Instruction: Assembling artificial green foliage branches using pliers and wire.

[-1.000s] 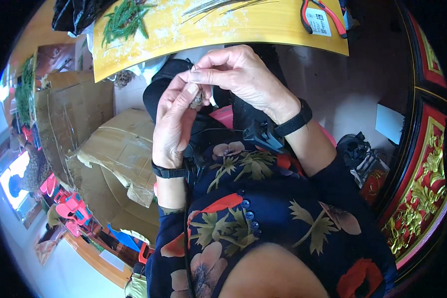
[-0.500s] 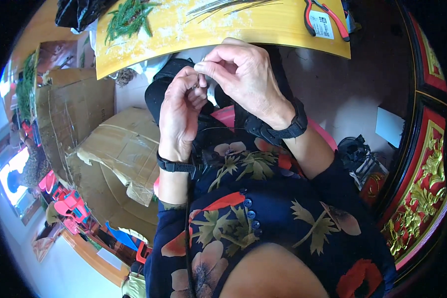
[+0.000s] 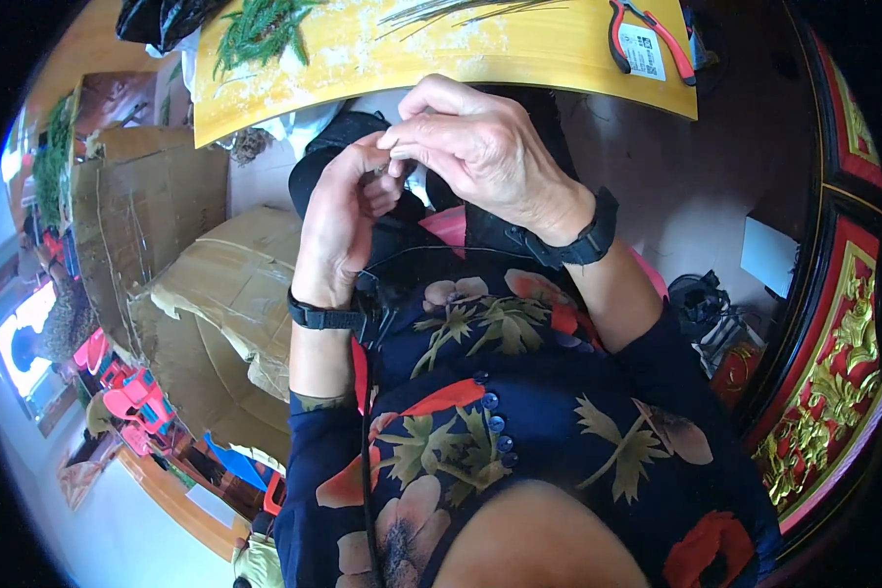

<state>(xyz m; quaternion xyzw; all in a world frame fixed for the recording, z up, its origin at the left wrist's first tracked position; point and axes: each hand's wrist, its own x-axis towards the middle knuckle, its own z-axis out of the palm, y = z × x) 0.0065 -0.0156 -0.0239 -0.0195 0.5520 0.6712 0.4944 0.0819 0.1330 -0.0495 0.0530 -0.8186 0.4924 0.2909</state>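
My left hand (image 3: pixel 351 201) is held up in front of my lap, fingers curled and thumb pressed in. Right against it, my right hand (image 3: pixel 475 147) pinches thumb and forefinger together at the left fingertips. Whatever lies between the fingers is too small to name; a dark speck shows at the left fingers. Both hands are just short of the near edge of a yellow table (image 3: pixel 353 73). Green artificial sprigs (image 3: pixel 262 34) and a bundle of thin dark wires (image 3: pixel 461 14) lie on that table, beyond my hands.
Red-handled pliers (image 3: pixel 668 44) rest on the table's right, over a white label. An open cardboard box (image 3: pixel 216 294) stands at my left. A black plastic bag (image 3: pixel 157 20) sits by the table's left end. Carved red and gold panels (image 3: pixel 833 343) rise at the right. Another person (image 3: pixel 67 318) is far left.
My left hand and forearm have shifted slightly left and down. The right wrist has moved a little right, its fingers still pinched beside the left fingertips.
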